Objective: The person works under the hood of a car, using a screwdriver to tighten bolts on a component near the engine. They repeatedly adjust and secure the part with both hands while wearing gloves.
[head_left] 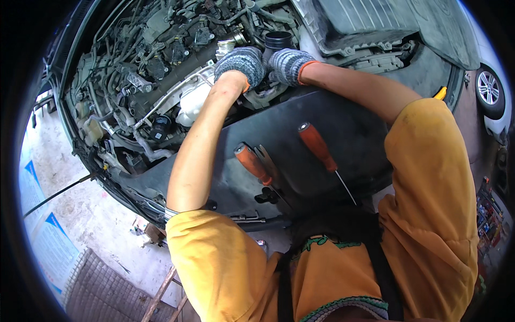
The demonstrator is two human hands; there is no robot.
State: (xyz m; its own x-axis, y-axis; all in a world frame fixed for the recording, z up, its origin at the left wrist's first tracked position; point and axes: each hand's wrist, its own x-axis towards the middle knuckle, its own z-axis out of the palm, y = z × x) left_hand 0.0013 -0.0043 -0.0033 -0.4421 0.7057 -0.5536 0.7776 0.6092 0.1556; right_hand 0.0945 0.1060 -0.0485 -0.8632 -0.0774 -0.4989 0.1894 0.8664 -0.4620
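Observation:
My left hand (240, 65), in a grey knitted glove with an orange cuff, is curled down into the engine bay (155, 70), next to a brass-coloured metal fitting (230, 44). Close on its right, my right hand (291, 66) wears the same kind of glove. It is closed beside the open end of a black round duct (278, 40). The fingertips of both hands are hidden, and so is whatever they grip. Two screwdrivers with orange-red handles, one on the left (252, 163) and one on the right (317, 146), lie on the black front panel (279, 121) nearer to me.
A large dark airbox (359, 24) fills the far right of the bay. Pliers (266, 160) lie by the left screwdriver. A ratchet-like metal tool (247, 219) rests near the front edge. A wheel (488, 88) of another car shows at right, and a quilted mat (102, 284) lies lower left.

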